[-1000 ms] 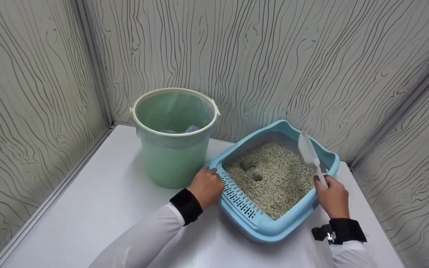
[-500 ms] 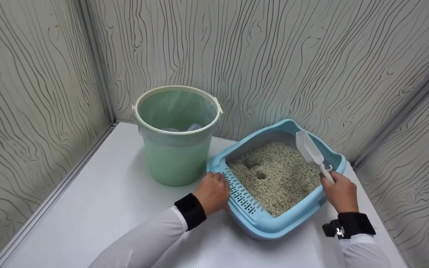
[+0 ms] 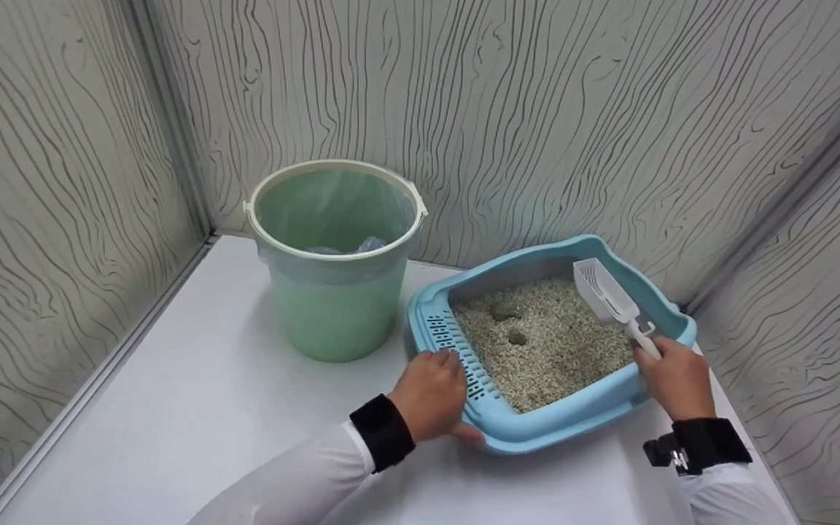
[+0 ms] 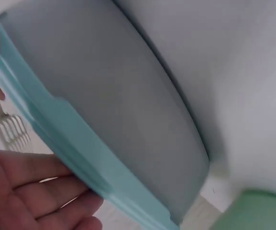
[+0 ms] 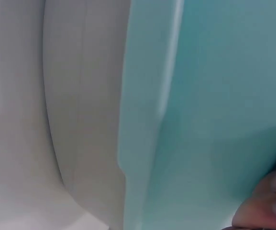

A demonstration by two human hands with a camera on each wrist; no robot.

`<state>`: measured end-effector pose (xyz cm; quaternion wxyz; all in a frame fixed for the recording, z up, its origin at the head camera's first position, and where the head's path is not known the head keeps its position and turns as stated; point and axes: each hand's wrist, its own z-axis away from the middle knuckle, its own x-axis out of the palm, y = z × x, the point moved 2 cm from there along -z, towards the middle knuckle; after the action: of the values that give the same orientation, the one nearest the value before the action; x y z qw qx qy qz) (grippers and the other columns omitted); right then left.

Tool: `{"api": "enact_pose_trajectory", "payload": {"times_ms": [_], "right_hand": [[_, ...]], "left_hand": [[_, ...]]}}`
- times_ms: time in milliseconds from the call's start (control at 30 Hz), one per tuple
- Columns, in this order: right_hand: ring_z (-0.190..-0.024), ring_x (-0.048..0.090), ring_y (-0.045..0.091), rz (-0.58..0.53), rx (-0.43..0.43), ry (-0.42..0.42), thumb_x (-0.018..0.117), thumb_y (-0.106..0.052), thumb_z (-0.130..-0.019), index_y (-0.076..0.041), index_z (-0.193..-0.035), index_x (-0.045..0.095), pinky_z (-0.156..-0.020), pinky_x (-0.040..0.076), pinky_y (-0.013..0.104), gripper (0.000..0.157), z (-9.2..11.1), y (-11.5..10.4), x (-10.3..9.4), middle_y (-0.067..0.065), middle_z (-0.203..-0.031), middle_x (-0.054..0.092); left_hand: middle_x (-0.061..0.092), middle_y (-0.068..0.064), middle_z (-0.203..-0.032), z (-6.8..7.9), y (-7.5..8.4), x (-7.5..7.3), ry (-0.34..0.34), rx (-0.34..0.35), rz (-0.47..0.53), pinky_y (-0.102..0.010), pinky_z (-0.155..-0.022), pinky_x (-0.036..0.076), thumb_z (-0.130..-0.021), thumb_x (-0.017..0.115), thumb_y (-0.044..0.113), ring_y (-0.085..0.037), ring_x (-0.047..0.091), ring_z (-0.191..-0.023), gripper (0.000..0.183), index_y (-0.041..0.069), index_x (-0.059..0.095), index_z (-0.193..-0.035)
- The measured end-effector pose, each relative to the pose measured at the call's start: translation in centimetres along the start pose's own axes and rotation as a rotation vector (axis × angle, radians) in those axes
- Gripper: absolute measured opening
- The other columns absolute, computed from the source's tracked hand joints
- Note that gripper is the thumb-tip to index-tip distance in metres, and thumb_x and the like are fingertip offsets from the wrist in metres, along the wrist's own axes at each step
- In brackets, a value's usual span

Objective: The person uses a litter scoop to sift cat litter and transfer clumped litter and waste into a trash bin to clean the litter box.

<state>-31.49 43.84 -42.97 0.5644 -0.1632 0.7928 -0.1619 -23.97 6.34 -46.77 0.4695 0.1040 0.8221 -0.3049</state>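
A blue litter box (image 3: 537, 430) holds grainy litter (image 3: 558, 364) with two dark clumps (image 3: 516, 337) near its perforated left step. My left hand (image 3: 431, 394) holds the box's left rim, fingers over the slotted step and thumb at the front edge; the left wrist view shows its fingers (image 4: 51, 191) against the blue rim. My right hand (image 3: 677, 378) grips the handle of a white slotted litter scoop (image 3: 606, 292) at the box's right rim. The scoop's head is over the litter, tilted to the back left. In the right wrist view, only the right fingertips (image 5: 267, 206) show.
A green bucket (image 3: 340, 313) with a pale rim and a clear liner stands left of the box. Bluish crumpled plastic (image 3: 370, 244) lies inside it. The white table (image 3: 208, 408) is bounded by wood-patterned walls (image 3: 464, 109) at the back and sides.
The litter box has turned counterclockwise, its front corner swinging back. My left hand has moved right and nearer with its rim. My right hand has moved right, and the scoop's head has tipped lower.
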Motion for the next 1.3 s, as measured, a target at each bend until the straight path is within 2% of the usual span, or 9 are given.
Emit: {"api": "enact_pose_trajectory", "payload": {"times_ms": [100,233,333,467,600,733,933,1100,1300], "right_hand": [[-0.059,0.052,0.023,0.048,-0.04,-0.022,0.067,-0.023,-0.1,-0.011,-0.076,0.06,-0.056,0.038,0.035,0.028,-0.8,0.8,-0.5,0.008,-0.068,0.061],[-0.056,0.049,0.021,0.061,-0.045,-0.044,0.066,-0.02,-0.099,-0.009,-0.072,0.06,-0.054,0.037,0.034,0.03,-1.0,1.7,-0.8,0.005,-0.063,0.056],[-0.056,0.048,0.022,0.065,-0.042,-0.002,0.067,-0.017,-0.097,-0.008,-0.071,0.059,-0.055,0.036,0.035,0.029,-0.7,2.0,-0.8,0.005,-0.061,0.055],[-0.056,0.047,0.024,0.065,-0.056,0.048,0.068,-0.015,-0.096,-0.008,-0.069,0.056,-0.056,0.035,0.036,0.03,-0.5,2.1,-0.6,0.006,-0.06,0.053],[-0.054,0.047,0.023,0.044,-0.042,0.049,0.068,-0.016,-0.096,-0.009,-0.066,0.055,-0.055,0.035,0.036,0.033,-0.1,1.8,-0.2,0.005,-0.058,0.052],[-0.054,0.047,0.021,0.024,-0.049,0.06,0.07,-0.015,-0.094,-0.01,-0.065,0.053,-0.054,0.036,0.035,0.034,0.7,1.0,0.0,0.006,-0.06,0.054],[-0.053,0.046,0.018,-0.001,-0.078,-0.039,0.072,-0.015,-0.094,-0.011,-0.065,0.055,-0.051,0.036,0.031,0.033,2.3,-1.2,0.0,0.003,-0.058,0.052],[-0.054,0.045,0.017,0.039,-0.136,-0.064,0.072,-0.011,-0.092,-0.008,-0.073,0.065,-0.051,0.035,0.031,0.02,2.4,-2.2,-0.5,0.001,-0.059,0.053],[-0.052,0.043,0.018,0.09,-0.177,-0.019,0.069,-0.006,-0.09,-0.01,-0.067,0.059,-0.051,0.034,0.033,0.026,2.0,-2.3,-0.6,0.001,-0.056,0.049]], "left_hand": [[0.077,-0.011,-0.11,0.1,1.3,0.0,0.024,-0.002,0.021,-0.036,-0.084,0.058,-0.07,0.038,0.106,-0.024,0.072,-0.102,0.12,0.0,0.075,-0.113],[0.071,-0.018,-0.13,0.0,2.6,0.1,-0.054,-0.031,0.057,-0.042,-0.099,0.055,-0.074,0.03,0.106,-0.031,0.068,-0.122,0.127,-0.001,0.068,-0.131],[0.066,-0.021,-0.139,-0.3,3.2,0.1,-0.118,-0.047,0.077,-0.045,-0.106,0.051,-0.074,0.023,0.106,-0.034,0.064,-0.131,0.132,-0.001,0.063,-0.138],[0.066,-0.021,-0.139,-0.5,3.3,0.2,-0.132,-0.062,0.075,-0.046,-0.107,0.05,-0.071,0.02,0.108,-0.034,0.063,-0.131,0.135,-0.001,0.063,-0.139],[0.067,-0.02,-0.139,-0.3,2.5,0.7,-0.119,-0.054,0.078,-0.045,-0.106,0.05,-0.071,0.023,0.108,-0.033,0.064,-0.131,0.134,-0.001,0.062,-0.139],[0.064,-0.02,-0.144,0.0,0.5,1.1,-0.128,-0.031,0.114,-0.047,-0.109,0.049,-0.074,0.029,0.106,-0.033,0.061,-0.136,0.131,-0.001,0.059,-0.142],[0.054,-0.018,-0.155,0.9,-2.3,1.4,-0.205,-0.007,0.277,-0.049,-0.117,0.044,-0.083,0.056,0.087,-0.033,0.051,-0.146,0.104,0.009,0.052,-0.152],[0.06,-0.016,-0.149,1.2,-2.3,1.0,-0.115,0.013,0.311,-0.049,-0.113,0.047,-0.083,0.061,0.085,-0.034,0.057,-0.141,0.096,0.012,0.058,-0.146],[0.064,-0.016,-0.143,1.6,-1.9,1.1,-0.029,-0.022,0.287,-0.048,-0.109,0.05,-0.083,0.06,0.086,-0.032,0.061,-0.136,0.095,0.01,0.062,-0.139]]}}
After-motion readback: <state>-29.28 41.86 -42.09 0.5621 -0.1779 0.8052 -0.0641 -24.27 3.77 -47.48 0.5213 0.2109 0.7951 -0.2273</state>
